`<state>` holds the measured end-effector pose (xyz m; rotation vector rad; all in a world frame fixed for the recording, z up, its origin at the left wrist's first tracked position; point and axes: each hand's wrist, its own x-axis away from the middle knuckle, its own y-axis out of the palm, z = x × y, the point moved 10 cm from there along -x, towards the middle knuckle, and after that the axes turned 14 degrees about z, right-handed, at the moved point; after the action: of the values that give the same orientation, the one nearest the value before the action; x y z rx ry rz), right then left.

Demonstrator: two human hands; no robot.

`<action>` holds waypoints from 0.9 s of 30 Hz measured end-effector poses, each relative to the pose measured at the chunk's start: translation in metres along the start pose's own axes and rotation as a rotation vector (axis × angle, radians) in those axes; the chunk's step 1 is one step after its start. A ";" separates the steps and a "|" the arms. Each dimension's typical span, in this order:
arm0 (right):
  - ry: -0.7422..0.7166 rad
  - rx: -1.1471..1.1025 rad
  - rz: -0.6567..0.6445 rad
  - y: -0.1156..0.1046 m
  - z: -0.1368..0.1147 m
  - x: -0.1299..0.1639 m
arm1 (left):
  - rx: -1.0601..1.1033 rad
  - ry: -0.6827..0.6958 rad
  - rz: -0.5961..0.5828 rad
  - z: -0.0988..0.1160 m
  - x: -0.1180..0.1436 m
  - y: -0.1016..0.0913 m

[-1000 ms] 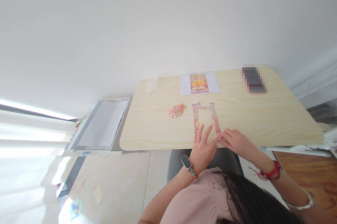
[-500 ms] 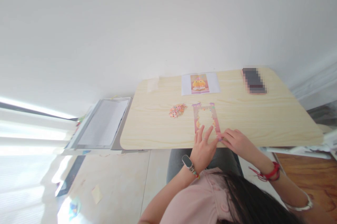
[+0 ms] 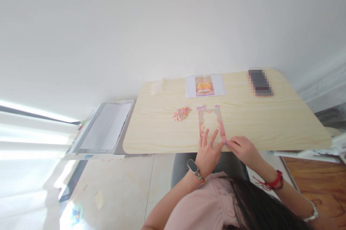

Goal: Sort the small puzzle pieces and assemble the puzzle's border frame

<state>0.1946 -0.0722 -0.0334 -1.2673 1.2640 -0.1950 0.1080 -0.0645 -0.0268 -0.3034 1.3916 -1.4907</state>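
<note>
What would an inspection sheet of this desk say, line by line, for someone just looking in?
Surface: pale wooden table, set against a white wall.
Job's things: puzzle frame, an open rectangle of joined pieces with a bare middle; loose pieces heaped to its left; reference picture lying flat behind it.
Clutter: dark flat device at the far right, blurred.
Hands: left hand spread flat on the frame's near edge; right hand touching its near right corner, fingers curled, grip unclear.
Cables: nothing seen.
Surroundings: lined paper pad on a grey stand left of the table; tiled floor below.
</note>
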 end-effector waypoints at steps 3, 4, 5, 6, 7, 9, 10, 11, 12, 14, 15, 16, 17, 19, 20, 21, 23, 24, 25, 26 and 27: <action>0.081 -0.040 0.001 0.000 0.010 -0.001 | 0.008 0.002 0.015 -0.003 -0.001 -0.002; 0.102 -0.053 -0.012 0.001 0.014 -0.002 | 0.003 -0.005 0.023 -0.006 -0.001 -0.004; 0.115 -0.062 -0.033 0.003 0.018 -0.004 | -0.013 -0.023 0.034 -0.011 -0.001 -0.006; 0.122 -0.069 -0.057 0.005 0.020 -0.006 | -0.040 -0.051 0.049 -0.018 -0.001 -0.009; 0.126 -0.071 -0.078 0.008 0.023 -0.007 | -0.075 -0.087 0.067 -0.026 -0.001 -0.012; 0.128 -0.066 -0.110 0.012 0.027 -0.011 | -0.156 -0.175 0.101 -0.045 -0.001 -0.018; 0.129 -0.061 -0.116 0.013 0.028 -0.012 | -0.194 -0.219 0.111 -0.054 0.000 -0.021; 0.129 -0.057 -0.117 0.014 0.029 -0.013 | -0.226 -0.258 0.115 -0.062 0.001 -0.023; 0.129 -0.053 -0.116 0.015 0.029 -0.013 | -0.251 -0.289 0.112 -0.068 0.003 -0.024; 0.131 -0.049 -0.114 0.017 0.029 -0.012 | -0.285 -0.326 0.096 -0.078 0.004 -0.025; 0.134 -0.051 -0.115 0.018 0.028 -0.011 | -0.295 -0.332 0.087 -0.080 0.005 -0.026; 0.137 -0.054 -0.118 0.018 0.027 -0.010 | -0.301 -0.333 0.080 -0.082 0.004 -0.026; 0.144 -0.061 -0.122 0.018 0.027 -0.010 | -0.302 -0.332 0.075 -0.083 0.004 -0.026; 0.164 -0.091 -0.126 0.016 0.028 -0.010 | -0.296 -0.331 0.076 -0.084 0.003 -0.027; 0.178 -0.113 -0.124 0.015 0.030 -0.012 | -0.289 -0.330 0.081 -0.085 0.002 -0.027; 0.194 -0.135 -0.116 0.012 0.033 -0.015 | -0.283 -0.329 0.089 -0.086 0.001 -0.028; 0.231 -0.170 -0.087 0.007 0.046 -0.028 | -0.271 -0.323 0.110 -0.087 0.000 -0.029; 0.250 -0.174 -0.061 0.004 0.056 -0.037 | -0.264 -0.316 0.123 -0.087 0.000 -0.030; 0.267 -0.175 -0.047 0.003 0.066 -0.047 | -0.256 -0.308 0.134 -0.086 -0.001 -0.031; 0.285 -0.161 -0.026 0.004 0.078 -0.059 | -0.246 -0.300 0.143 -0.086 -0.001 -0.031; 0.288 -0.143 -0.013 0.006 0.089 -0.071 | -0.236 -0.292 0.151 -0.085 0.000 -0.032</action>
<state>0.2336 0.0333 -0.0149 -1.4056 1.5386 -0.3096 0.0288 -0.0207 -0.0253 -0.5301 1.3223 -1.1106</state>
